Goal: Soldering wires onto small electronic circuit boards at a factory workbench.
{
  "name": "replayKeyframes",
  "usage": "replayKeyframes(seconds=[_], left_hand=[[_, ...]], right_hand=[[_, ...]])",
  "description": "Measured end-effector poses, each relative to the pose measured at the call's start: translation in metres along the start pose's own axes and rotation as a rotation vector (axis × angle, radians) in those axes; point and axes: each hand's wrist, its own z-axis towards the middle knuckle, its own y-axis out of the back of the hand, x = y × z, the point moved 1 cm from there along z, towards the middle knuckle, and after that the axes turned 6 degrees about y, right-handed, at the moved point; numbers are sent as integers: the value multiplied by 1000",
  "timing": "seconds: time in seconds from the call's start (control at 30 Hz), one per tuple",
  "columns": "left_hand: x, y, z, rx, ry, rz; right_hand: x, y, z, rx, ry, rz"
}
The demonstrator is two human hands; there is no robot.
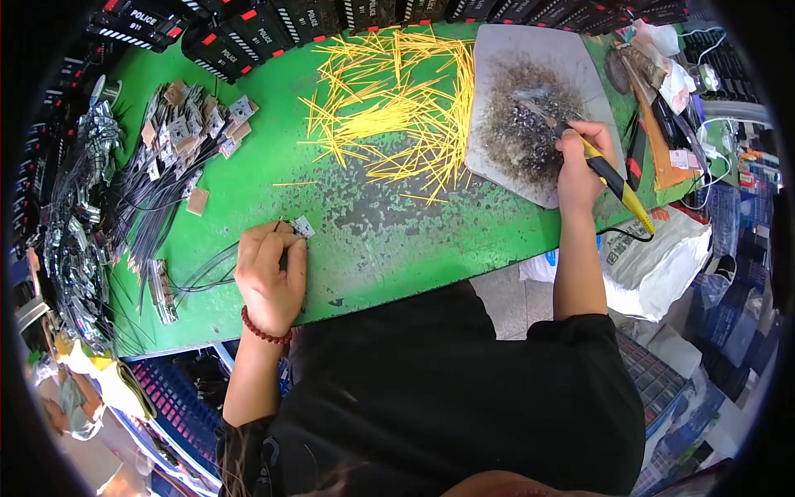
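My right hand (582, 170) grips a yellow-and-black soldering iron (611, 180). Its tip points far left, over the dark, burnt middle of a grey board (505, 45); whether it touches the surface I cannot tell. At the near middle of the green table, my left hand (269, 269) rests with bent fingers. A small circuit board (303, 227) sits at its fingertips, and thin black wires (211, 275) trail left from under the hand. The fingers partly hide how the circuit board is held. Beside those wires lies a clear-and-silver strip-shaped part (162, 291).
Many thin yellow wires (389, 120) lie scattered at the back centre. Small boards with black wires (182, 128) are heaped at left, beside a pile of shiny wired parts (79, 240). Black boxes (228, 45) line the far edge. Right of the grey board are red-handled pliers (636, 153).
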Motion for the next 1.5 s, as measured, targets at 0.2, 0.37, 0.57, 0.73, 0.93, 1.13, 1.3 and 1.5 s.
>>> replayKeyframes(seconds=[0.2,0.37,0.57,0.73,0.93,1.13,1.3,1.5], left_hand=[[-3,-1,-1,-2,9,-24],[-2,0,0,-4,-2,-41],[1,2,-3,-37,10,-38],[6,0,-6,-70,-6,-52],[9,-4,-1,-69,-34,-99],[12,-4,-6,-89,-2,-100],[15,-4,-6,-81,-12,-96],[14,-5,-4,-88,-8,-91]], right_hand=[[0,0,3,-64,15,28],[3,0,2,-184,71,47],[6,-5,1,-143,42,53],[-4,-2,-2,-172,85,5],[46,-33,-43,77,71,326],[86,-103,-109,469,44,528],[90,-117,-116,566,30,504],[92,-121,-118,616,56,445]])
